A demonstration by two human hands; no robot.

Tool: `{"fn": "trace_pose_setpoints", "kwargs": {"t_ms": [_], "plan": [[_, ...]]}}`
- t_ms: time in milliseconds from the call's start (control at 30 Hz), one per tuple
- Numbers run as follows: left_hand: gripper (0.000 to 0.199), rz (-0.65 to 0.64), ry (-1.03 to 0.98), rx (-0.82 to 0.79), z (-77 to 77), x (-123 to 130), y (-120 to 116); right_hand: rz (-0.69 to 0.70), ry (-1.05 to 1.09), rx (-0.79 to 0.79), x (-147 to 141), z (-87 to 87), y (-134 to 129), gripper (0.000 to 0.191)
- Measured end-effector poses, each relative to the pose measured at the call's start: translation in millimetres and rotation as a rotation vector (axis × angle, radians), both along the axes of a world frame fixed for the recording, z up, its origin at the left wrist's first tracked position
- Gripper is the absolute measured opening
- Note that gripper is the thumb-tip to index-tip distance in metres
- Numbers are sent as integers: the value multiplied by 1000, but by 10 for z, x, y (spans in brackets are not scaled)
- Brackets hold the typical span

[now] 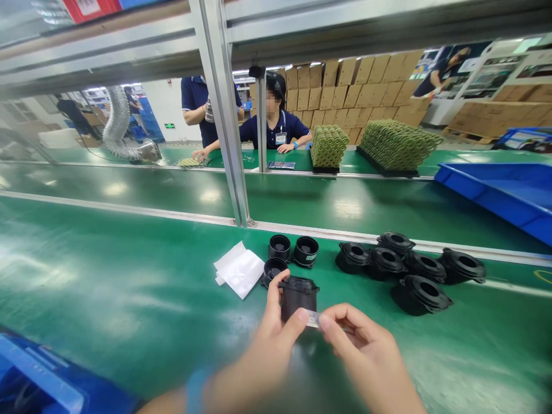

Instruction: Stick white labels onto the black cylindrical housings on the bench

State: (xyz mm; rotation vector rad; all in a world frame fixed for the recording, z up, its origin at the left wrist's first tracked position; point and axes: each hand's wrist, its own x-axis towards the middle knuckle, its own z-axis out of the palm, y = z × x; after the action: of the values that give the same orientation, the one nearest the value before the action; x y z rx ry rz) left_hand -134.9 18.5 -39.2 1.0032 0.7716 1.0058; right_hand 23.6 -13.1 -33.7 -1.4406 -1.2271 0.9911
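Observation:
My left hand (276,328) grips a round black plastic housing (299,293) above the green bench, its rim turned upward. A small whitish label (313,318) lies against the housing's lower right side. The left thumb presses one end of that label, while my right hand (360,345) pinches the other end between thumb and forefinger. Beyond the left hand stand a few black cups (306,252), one of them bearing a pale sticker. To their left lies a white sheet (240,270), slightly creased, with a small tab at its lower left.
Several black flanged housings (421,295) are grouped at right. A metal post (224,115) rises behind the cups. Blue bins stand at far right (495,190) and lower left (38,368). Across the conveyor (302,198), a person sits near stacked green rings (330,146).

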Motion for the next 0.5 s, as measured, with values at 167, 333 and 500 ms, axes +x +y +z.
{"fn": "trace_pose_setpoints", "kwargs": {"t_ms": [167,333,500], "plan": [[60,69,-212,-95,83,18,37,62,-207,236,73,-14,61,50],[66,42,-270,-169,139,46,70,179,-569,479,67,-84,124,71],[82,-46,-191,-245,112,81,77,237,-601,688,95,-151,186,56]]}}
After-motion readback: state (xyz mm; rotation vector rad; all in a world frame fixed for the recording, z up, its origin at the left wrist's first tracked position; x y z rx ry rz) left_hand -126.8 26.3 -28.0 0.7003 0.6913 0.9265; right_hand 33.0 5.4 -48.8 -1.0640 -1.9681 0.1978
